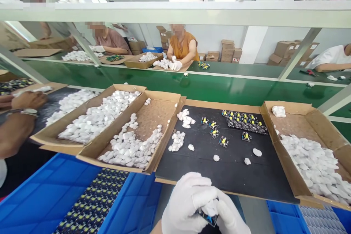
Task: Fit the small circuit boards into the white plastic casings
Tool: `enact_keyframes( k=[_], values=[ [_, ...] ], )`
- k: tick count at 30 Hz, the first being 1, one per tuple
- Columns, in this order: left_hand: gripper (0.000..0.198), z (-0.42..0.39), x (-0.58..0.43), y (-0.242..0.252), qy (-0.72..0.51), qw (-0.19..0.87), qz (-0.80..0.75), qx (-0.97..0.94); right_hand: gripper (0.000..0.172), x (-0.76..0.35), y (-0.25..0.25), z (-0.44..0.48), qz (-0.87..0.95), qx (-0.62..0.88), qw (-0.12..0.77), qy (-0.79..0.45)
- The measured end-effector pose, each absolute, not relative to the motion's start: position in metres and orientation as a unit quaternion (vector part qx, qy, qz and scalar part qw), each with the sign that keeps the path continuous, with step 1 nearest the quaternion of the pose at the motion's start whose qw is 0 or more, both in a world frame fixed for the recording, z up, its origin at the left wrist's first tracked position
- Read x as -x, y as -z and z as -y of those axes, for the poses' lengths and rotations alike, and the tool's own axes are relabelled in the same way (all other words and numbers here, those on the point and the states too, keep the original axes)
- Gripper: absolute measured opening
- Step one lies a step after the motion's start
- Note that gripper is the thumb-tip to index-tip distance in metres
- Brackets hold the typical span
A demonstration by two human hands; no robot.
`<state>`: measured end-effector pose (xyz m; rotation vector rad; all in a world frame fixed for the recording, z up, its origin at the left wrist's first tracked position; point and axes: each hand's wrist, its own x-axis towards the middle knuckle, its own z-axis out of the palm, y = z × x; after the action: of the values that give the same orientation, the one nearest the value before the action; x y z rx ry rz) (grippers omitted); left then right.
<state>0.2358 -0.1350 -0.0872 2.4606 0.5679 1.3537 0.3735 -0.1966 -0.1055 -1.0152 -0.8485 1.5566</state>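
Note:
Both my hands wear white gloves and meet at the bottom middle of the view. My left hand (186, 204) and my right hand (231, 219) are closed together on a small white plastic shell with a circuit board (210, 214) sticking out below it. Just beyond them lies a black mat (233, 168) with several small circuit boards (241, 122) and loose white shells (178, 140).
Cardboard trays of white shells sit to the left (128, 146) and right (315, 161). A blue crate (55, 197) with circuit boards is at bottom left. A co-worker's arm with a watch (19, 117) reaches in on the left. People work across the green belt (219, 87).

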Motion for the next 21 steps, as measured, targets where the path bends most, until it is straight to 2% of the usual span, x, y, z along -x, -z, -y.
enact_keyframes(
  k=[2, 6, 8, 11, 15, 18, 21],
  values=[
    [0.021, 0.136, -0.238, 0.085, -0.462, 0.158, -0.197, -0.85, 0.034, -0.377, 0.103, 0.197, 0.372, 0.448, 0.515, -0.629],
    [0.015, 0.139, -0.242, 0.087, -0.438, 0.208, -0.191, -0.853, 0.043, -0.38, 0.089, 0.191, 0.404, 0.404, 0.505, -0.647],
    [0.017, 0.141, -0.243, 0.089, -0.444, 0.18, -0.22, -0.85, 0.043, -0.378, 0.084, 0.188, 0.415, 0.392, 0.504, -0.648],
    [0.032, 0.142, -0.243, 0.087, -0.448, 0.122, -0.237, -0.854, 0.042, -0.374, 0.087, 0.186, 0.404, 0.414, 0.5, -0.644],
    [0.008, 0.137, -0.244, 0.077, -0.398, 0.147, -0.184, -0.887, 0.042, -0.371, 0.099, 0.189, 0.408, 0.417, 0.491, -0.647],
    [0.016, 0.134, -0.244, 0.076, -0.351, 0.16, -0.211, -0.898, 0.042, -0.373, 0.111, 0.193, 0.397, 0.423, 0.503, -0.641],
    [0.018, 0.135, -0.245, 0.085, -0.355, 0.136, -0.229, -0.896, 0.041, -0.375, 0.118, 0.194, 0.375, 0.435, 0.512, -0.639]
  ],
)
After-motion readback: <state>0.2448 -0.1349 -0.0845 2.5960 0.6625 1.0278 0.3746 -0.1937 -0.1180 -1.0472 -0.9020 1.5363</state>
